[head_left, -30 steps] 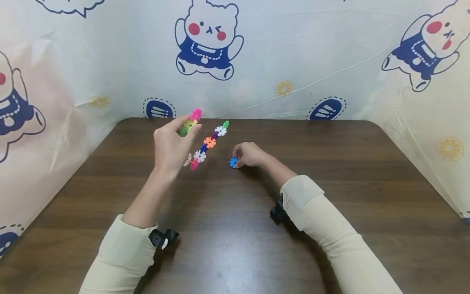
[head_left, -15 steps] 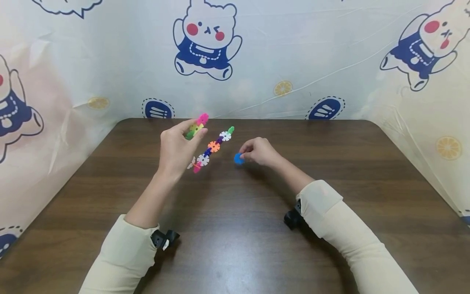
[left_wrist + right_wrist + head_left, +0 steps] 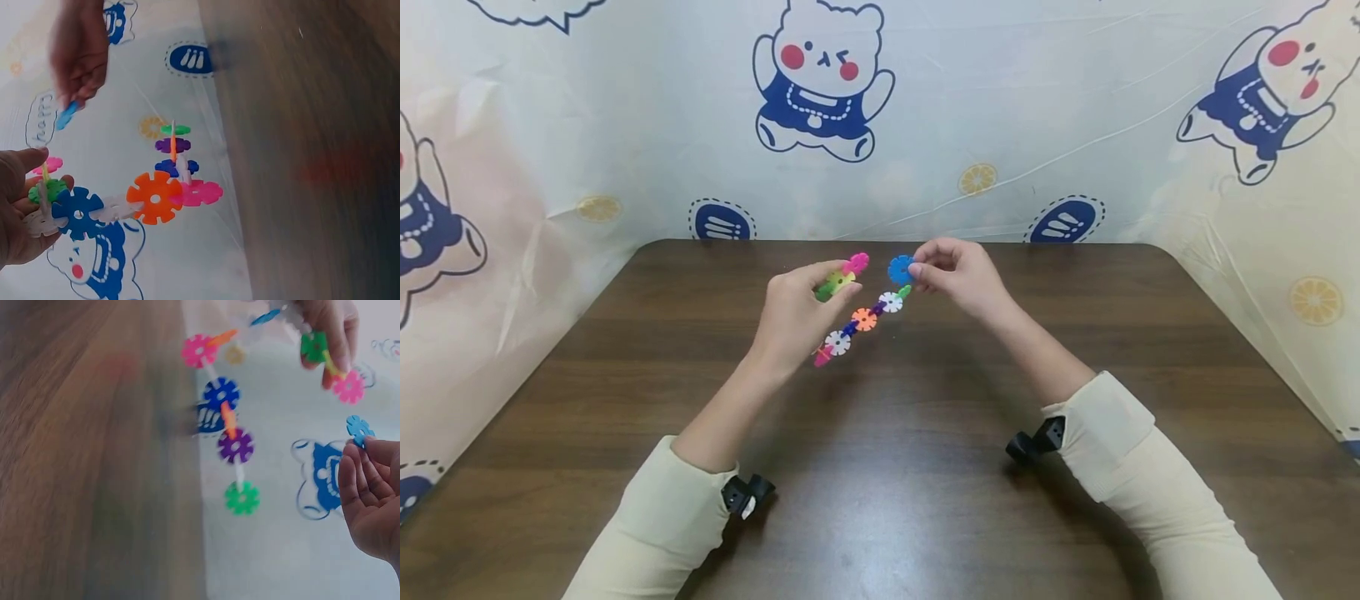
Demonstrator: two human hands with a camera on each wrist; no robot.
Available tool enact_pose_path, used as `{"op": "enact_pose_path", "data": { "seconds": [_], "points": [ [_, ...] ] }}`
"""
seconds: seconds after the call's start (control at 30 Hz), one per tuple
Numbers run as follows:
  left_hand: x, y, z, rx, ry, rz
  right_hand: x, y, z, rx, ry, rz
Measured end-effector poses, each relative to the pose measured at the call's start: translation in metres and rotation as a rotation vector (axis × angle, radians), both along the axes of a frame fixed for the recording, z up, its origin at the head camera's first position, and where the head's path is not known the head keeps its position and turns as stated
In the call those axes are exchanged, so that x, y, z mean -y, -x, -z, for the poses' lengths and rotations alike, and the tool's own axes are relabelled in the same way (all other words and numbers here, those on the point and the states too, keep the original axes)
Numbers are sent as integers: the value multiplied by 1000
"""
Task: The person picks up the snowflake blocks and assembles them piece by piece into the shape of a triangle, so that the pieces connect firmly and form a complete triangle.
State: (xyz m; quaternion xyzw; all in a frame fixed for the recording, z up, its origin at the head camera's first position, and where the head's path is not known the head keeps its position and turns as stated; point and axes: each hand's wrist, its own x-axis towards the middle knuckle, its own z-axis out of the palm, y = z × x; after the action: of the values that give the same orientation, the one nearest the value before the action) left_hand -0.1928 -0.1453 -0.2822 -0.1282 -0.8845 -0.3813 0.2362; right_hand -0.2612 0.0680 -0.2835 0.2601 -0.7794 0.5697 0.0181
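My left hand [image 3: 793, 321] holds up a chain of interlocking snowflake discs [image 3: 864, 319], pinching it near its green and yellow discs. A pink disc [image 3: 856, 263] forms the end by the fingers. The rest hangs out in a bend through white, blue, orange, pink and purple pieces to a green end disc [image 3: 242, 498]. Between thumb and fingertips, my right hand [image 3: 966, 275] pinches a single light-blue snowflake disc [image 3: 900, 269]. This disc is to the right of the pink end, with a gap between them. Part of the chain is hidden behind the left hand in the head view.
Below both hands lies a brown wooden table [image 3: 880, 467]. A pale curtain [image 3: 925, 100] printed with cartoon bears stands behind the table's far edge. Each sleeve cuff carries a black wrist camera, the left one [image 3: 747, 495] and the right one [image 3: 1036, 440].
My right hand has lifted the blue disc from near the tabletop up towards the pink end of the chain. The left hand has shifted right and slightly down, still holding the chain.
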Motion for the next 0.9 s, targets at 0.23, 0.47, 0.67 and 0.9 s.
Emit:
{"op": "enact_pose_path", "data": {
  "seconds": [0.23,0.47,0.67,0.9],
  "points": [
    [-13,-7,-1,-51,56,77,-1,-15,-11,-17,81,24],
    [-18,-10,3,-255,193,105,-1,-22,-15,80,154,60],
    [-19,-8,7,-376,266,107,-2,-23,-14,111,153,40],
    [-18,-6,9,-445,380,104,-2,-22,-11,118,122,30]
  ]
}}
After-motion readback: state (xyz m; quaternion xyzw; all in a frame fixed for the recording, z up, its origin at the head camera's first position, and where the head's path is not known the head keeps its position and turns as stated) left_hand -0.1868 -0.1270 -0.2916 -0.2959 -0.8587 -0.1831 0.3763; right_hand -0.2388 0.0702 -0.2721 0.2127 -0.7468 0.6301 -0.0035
